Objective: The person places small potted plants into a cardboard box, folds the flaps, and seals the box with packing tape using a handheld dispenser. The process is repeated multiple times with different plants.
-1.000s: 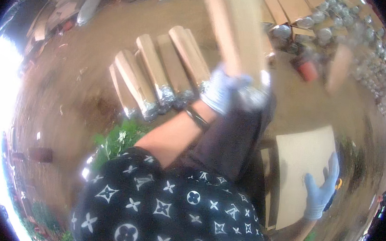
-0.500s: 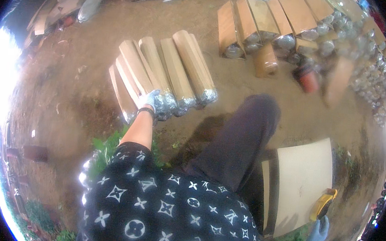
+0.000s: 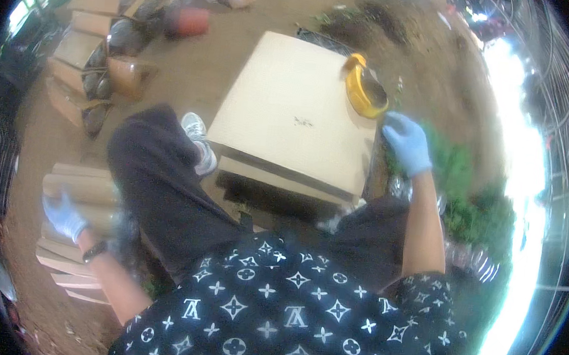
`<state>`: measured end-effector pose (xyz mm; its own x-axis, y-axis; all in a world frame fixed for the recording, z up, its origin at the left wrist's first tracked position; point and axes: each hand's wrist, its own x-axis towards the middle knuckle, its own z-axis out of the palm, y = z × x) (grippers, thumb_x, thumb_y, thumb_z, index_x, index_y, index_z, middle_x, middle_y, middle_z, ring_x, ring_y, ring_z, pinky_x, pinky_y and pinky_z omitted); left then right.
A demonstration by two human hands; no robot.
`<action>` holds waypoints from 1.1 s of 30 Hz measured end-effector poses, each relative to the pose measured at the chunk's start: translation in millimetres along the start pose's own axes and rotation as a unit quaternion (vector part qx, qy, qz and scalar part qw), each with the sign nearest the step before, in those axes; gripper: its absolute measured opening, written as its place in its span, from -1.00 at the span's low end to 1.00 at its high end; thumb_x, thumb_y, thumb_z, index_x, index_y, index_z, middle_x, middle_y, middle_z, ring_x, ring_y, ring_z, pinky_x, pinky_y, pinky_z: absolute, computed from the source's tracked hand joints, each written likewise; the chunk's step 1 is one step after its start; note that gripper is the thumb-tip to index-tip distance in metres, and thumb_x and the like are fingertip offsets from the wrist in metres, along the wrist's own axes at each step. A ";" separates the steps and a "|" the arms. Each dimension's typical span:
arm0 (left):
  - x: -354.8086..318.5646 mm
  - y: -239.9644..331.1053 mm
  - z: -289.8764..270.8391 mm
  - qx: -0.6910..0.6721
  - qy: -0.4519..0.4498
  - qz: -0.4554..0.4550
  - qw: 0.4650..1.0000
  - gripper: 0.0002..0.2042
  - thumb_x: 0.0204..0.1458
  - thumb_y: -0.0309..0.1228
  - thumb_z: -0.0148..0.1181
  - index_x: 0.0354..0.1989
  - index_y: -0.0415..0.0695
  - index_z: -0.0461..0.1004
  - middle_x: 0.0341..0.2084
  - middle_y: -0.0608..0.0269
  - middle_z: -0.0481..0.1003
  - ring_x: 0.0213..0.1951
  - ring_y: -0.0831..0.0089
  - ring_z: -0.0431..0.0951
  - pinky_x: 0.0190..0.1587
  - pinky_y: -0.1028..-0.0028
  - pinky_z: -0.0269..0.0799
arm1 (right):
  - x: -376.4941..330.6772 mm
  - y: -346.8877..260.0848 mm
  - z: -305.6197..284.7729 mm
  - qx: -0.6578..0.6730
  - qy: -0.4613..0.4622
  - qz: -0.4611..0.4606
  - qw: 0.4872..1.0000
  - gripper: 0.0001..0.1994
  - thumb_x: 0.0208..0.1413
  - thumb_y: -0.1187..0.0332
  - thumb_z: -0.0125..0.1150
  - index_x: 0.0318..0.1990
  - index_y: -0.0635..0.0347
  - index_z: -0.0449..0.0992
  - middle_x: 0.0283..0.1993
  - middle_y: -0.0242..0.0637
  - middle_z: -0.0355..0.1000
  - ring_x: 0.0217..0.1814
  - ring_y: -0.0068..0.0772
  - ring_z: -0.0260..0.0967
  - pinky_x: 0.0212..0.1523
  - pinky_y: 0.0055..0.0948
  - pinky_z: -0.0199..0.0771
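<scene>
- Left hand [image 3: 63, 216], in a pale blue glove, lies spread and open on the top one of a stack of long tan packs [image 3: 80, 190] at the near left; it rests there, I'd say, rather than grips.
- Right hand [image 3: 406, 142], gloved too, is out past the right edge of the big flat cardboard box [image 3: 290, 114]. Its fingers curl loosely; whether they pinch anything, I cannot tell.
- A yellow tape roll [image 3: 365, 90] sits on the box's far right corner, just beside that hand.
- More tan packs [image 3: 86, 48] lie at the far left on bare soil, well apart from the near stack.
- To do this well, I judge: close the left hand right around one pack before lifting, since they're stacked loose and the top one could slide.
- Keep the roll clear of the box edge.
</scene>
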<state>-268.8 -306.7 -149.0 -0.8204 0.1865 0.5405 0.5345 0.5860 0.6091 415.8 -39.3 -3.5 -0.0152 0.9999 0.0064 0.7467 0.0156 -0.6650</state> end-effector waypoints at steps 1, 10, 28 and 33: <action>-9.6 66.1 7.8 -0.127 -0.056 0.049 0.989 -0.41 0.04 -0.32 0.45 0.22 -0.34 0.42 0.18 -0.03 0.50 0.14 0.18 0.54 0.29 0.28 0.40 | 2.2 3.5 0.6 0.029 -0.010 0.065 0.997 -0.58 0.10 0.36 0.35 0.14 0.23 0.57 0.05 -0.17 0.61 0.07 -0.36 0.55 0.14 -0.39 0.51; -220.5 406.4 19.7 -0.105 -0.505 0.686 0.513 -0.27 -0.16 -0.11 0.50 0.21 -0.12 0.38 0.18 0.01 0.38 0.24 0.01 0.34 0.26 0.07 0.30 | 50.3 10.8 19.2 -0.251 -0.032 -0.106 0.962 -0.45 0.13 0.15 0.30 0.23 0.23 0.46 0.19 0.03 0.47 0.17 0.00 0.47 0.20 -0.17 0.48; -228.2 465.8 51.3 -0.088 -0.702 0.626 0.328 -0.86 0.07 -0.37 0.13 -0.34 -0.18 0.51 -0.30 -0.02 0.51 -0.19 0.05 0.58 -0.14 0.15 0.54 | 263.1 95.2 -36.1 -0.268 0.083 -0.035 0.959 -0.64 0.12 0.01 0.22 -0.24 0.15 0.57 -0.28 0.02 0.58 -0.20 0.13 0.54 -0.12 -0.05 0.52; -232.1 464.9 59.9 -0.109 -0.737 0.586 0.320 -0.89 0.02 -0.39 0.12 -0.39 -0.15 0.50 -0.34 0.04 0.46 -0.25 0.11 0.57 -0.18 0.20 0.56 | 331.1 146.7 4.9 -0.374 0.003 -0.071 0.925 -0.68 0.10 0.09 0.27 -0.15 0.12 0.59 -0.19 0.00 0.59 -0.10 0.08 0.55 -0.03 -0.08 0.55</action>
<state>157.9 -30.4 -26.1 0.8499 0.4402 -0.2896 0.5192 -0.6062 0.6025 517.1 294.0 -102.6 -0.1475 0.9873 0.0590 0.9884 0.1449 0.0460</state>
